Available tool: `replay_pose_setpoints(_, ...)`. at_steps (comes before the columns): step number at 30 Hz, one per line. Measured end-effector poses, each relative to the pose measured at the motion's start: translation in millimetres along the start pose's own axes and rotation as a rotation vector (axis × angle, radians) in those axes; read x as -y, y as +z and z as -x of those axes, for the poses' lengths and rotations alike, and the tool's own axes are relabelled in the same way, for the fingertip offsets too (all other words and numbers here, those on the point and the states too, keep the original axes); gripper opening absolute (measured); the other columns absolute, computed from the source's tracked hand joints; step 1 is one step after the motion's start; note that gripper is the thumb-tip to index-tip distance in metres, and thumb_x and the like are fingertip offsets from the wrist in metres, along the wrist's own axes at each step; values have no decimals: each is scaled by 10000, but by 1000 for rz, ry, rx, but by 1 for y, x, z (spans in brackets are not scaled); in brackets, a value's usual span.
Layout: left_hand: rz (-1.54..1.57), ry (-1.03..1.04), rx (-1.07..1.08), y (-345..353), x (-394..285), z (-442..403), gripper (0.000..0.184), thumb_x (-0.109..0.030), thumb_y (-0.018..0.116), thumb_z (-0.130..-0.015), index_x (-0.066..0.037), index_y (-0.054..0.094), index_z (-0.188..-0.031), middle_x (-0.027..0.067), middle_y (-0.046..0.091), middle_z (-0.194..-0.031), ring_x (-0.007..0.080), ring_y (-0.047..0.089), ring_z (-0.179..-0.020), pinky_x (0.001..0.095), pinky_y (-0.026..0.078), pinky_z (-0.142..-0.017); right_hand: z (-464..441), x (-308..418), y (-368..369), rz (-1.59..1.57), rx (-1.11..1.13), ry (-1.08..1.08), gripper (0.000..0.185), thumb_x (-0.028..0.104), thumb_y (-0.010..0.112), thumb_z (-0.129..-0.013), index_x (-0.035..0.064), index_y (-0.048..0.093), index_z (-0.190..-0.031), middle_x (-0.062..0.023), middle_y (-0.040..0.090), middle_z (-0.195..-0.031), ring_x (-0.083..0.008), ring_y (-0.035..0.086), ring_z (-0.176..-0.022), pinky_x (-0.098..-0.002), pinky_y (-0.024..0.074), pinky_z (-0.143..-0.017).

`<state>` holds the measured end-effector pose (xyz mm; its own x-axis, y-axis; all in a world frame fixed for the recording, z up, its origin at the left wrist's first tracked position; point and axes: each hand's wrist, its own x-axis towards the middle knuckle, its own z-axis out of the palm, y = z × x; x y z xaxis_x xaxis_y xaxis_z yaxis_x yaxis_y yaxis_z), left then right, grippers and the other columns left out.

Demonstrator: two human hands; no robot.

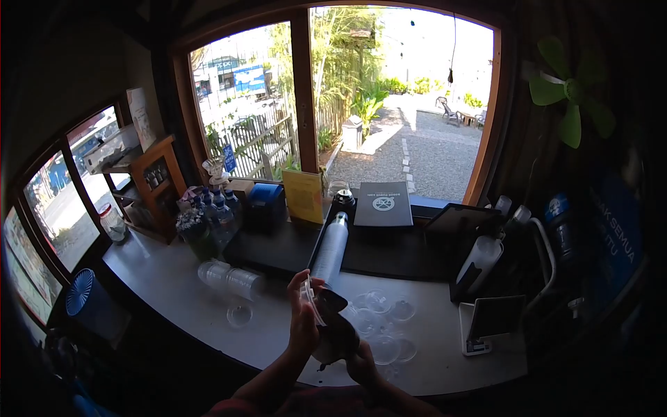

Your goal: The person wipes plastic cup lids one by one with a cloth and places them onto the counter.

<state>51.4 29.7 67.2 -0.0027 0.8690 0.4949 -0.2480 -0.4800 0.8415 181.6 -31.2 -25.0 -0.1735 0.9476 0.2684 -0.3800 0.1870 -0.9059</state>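
At lower centre, the left hand (303, 328) has its fingers curled around a clear plastic piece (313, 303); the right hand (362, 365) is closed on the lower end of a dark object (338, 338). Clear lids (383, 349) lie just right on the tabletop (445, 372).

A smooth grey counter (163, 278) bears a long black ledge (267, 251) along its back. Near the left end stands a glass jar (112, 225). A row of nested clear cups (229, 279) lies sideways, with one clear round piece (240, 316) just in front. Clear lids (406, 311) spread across the middle, some overlapping; farther right stands a tilted screen (497, 317).
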Motion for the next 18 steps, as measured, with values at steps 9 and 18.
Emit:
replay_pose_setpoints(9,-342,-71,176,-28,57,8,735,-587,581,-884,-72,404,-1377,194,488,-1301,318,514,-1177,442,408,-1005,7,64,-63,-841,-121,-89,538,432,463,-988,43,434,-1359,-171,525,-1308,-314,530,-1221,-472,437,-1039)
replay_pose_setpoints(18,-927,79,565,-2,118,24,744,-540,697,-811,-81,472,-1352,223,430,-1364,418,421,-1268,522,320,-1060,2,101,-73,-690,-326,-303,669,574,410,-966,118,354,-1452,-116,422,-1438,-298,413,-1333,-484,341,-1100)
